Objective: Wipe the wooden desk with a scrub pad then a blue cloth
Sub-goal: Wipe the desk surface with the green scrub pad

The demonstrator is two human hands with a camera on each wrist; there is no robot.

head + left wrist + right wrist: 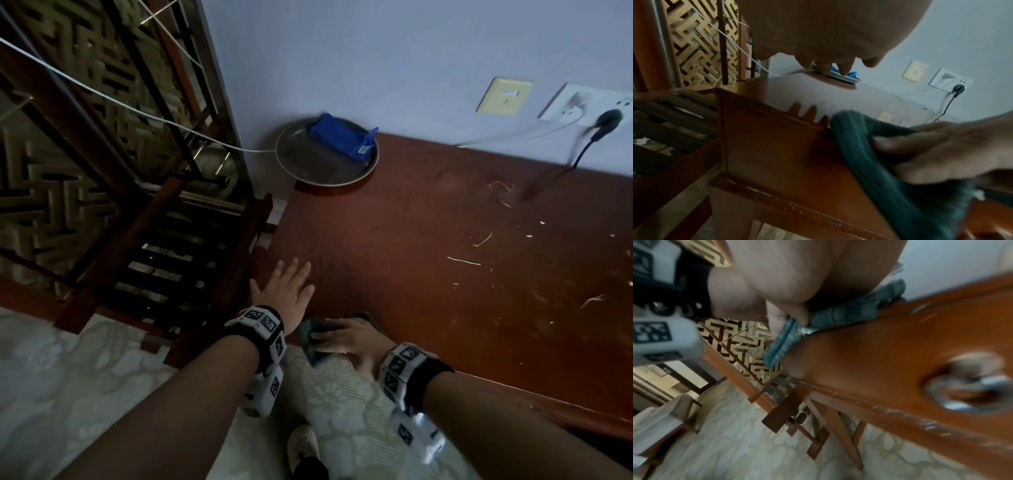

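The reddish wooden desk [411, 240] runs from the left corner to the right. My right hand [346, 337] holds a dark green scrub pad [308, 334] at the desk's near-left edge. Its fingers lie over the pad [869, 154], which folds down over the edge. In the right wrist view the thumb pinches the pad [849, 313] from below. My left hand [287, 284] is spread flat and holds nothing, over the desk's left corner just beyond the pad. A folded blue cloth [339, 137] lies in a round metal tray [308, 174] at the back left.
Straw-like scraps [464, 261] and crumbs are scattered over the right half of the desk. A black plug [606, 120] sits in a wall socket, its cable dropping behind the desk. A dark slatted wooden rack [171, 246] stands just left of the desk. A drawer knob [970, 389] is on the front.
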